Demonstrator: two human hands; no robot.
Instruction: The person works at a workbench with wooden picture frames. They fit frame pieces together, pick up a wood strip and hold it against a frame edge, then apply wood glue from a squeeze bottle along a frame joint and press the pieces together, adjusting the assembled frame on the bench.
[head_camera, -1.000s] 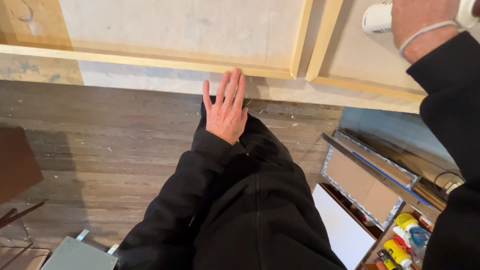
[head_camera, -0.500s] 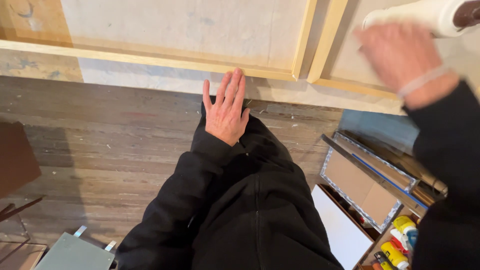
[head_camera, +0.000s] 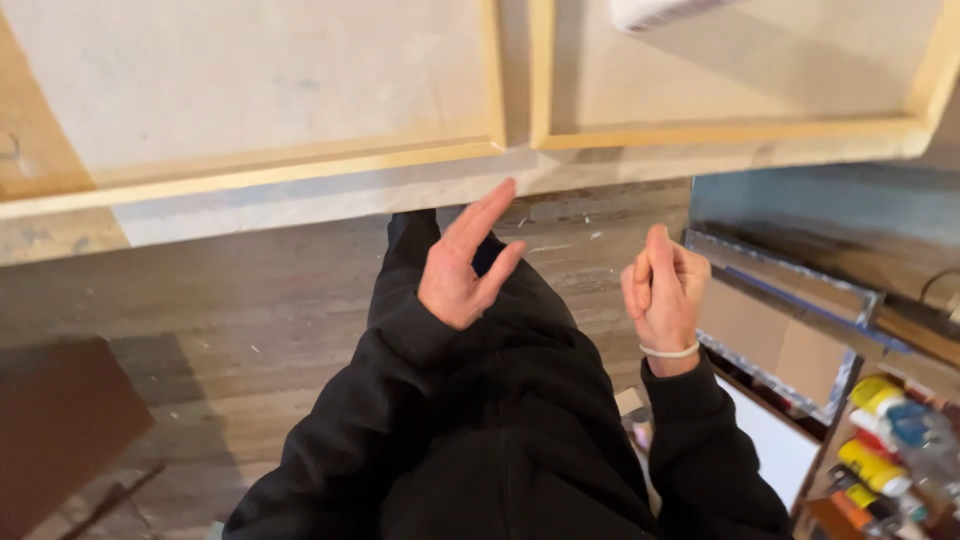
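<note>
Both hands up in front of the chest, nothing in either. Left hand (head_camera: 458, 268) is flat-ish, fingers straight and pointing up toward the lower rail of the left wood frame (head_camera: 300, 170), thumb splayed; grip fully open, empty, not touching the frame. Right hand (head_camera: 665, 290) is loosely curled, fingertips bunched toward the thumb, thin pale band on the wrist; grip nearly closed but holding nothing.

Nearest things: two pale wood frames w/ board panels, side by side overhead. The right wood frame (head_camera: 730, 130) sits just beside the left one, narrow gap btwn them. A white rounded object (head_camera: 655, 12) shows at the top edge over the right panel, well apart from both hands; can't tell what it is.

Below: dark wood floor (head_camera: 220, 330) w/ bits of debris, black sleeves and lap. To the right, a flat panel w/ speckled edge (head_camera: 790, 340), and paint bottles (head_camera: 880, 440), yellow and blue caps, in a crate at the corner. Dark brown shape (head_camera: 60, 420) lower left.

Judgement on the step: hands look btwn contacts, prob. lining up on the frames. To do it well: left palm flat on the rail, not the thin panel; right hand opened before it reaches; keep both clear of the gap btwn frames so fingers don't get pinched.
</note>
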